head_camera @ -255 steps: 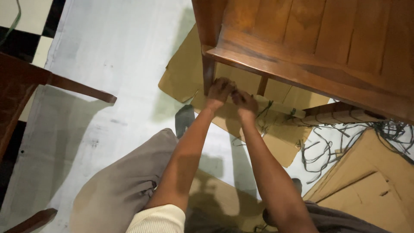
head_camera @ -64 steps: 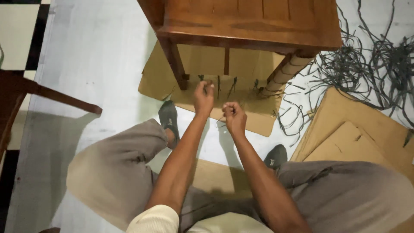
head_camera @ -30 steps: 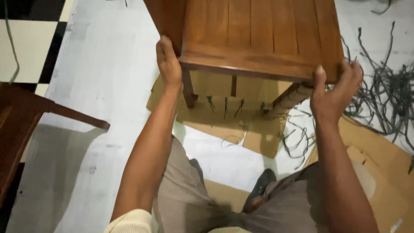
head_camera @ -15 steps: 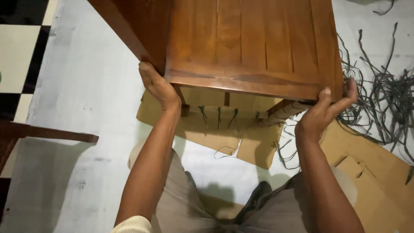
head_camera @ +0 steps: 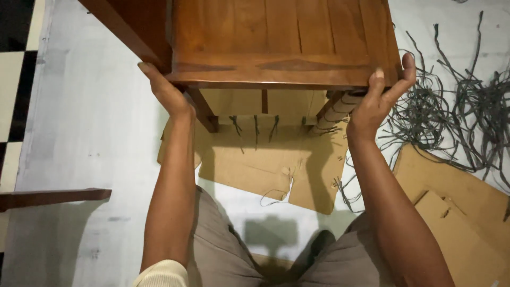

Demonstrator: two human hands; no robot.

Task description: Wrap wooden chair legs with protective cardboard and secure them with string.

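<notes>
A brown wooden chair (head_camera: 276, 42) fills the top of the head view, its seat edge facing me. My left hand (head_camera: 164, 90) grips the seat's left front corner from below. My right hand (head_camera: 380, 95) holds the right front corner, thumb on the front rail and fingers up the side. The chair's left front leg (head_camera: 204, 111) and a right leg wrapped in woven cord (head_camera: 332, 114) reach down to the cardboard sheet (head_camera: 265, 165). Short dark cord ends (head_camera: 255, 127) hang under the front rail.
A tangle of dark grey strips (head_camera: 451, 106) lies on the pale floor at right. More flat cardboard (head_camera: 457, 196) lies at lower right. A wooden rail of another piece of furniture (head_camera: 48, 197) juts in from the left. My knees in grey trousers fill the bottom.
My hands left the cords under the seat and took hold of its two front corners. The chair has since come closer and higher in view, showing more of its underside.
</notes>
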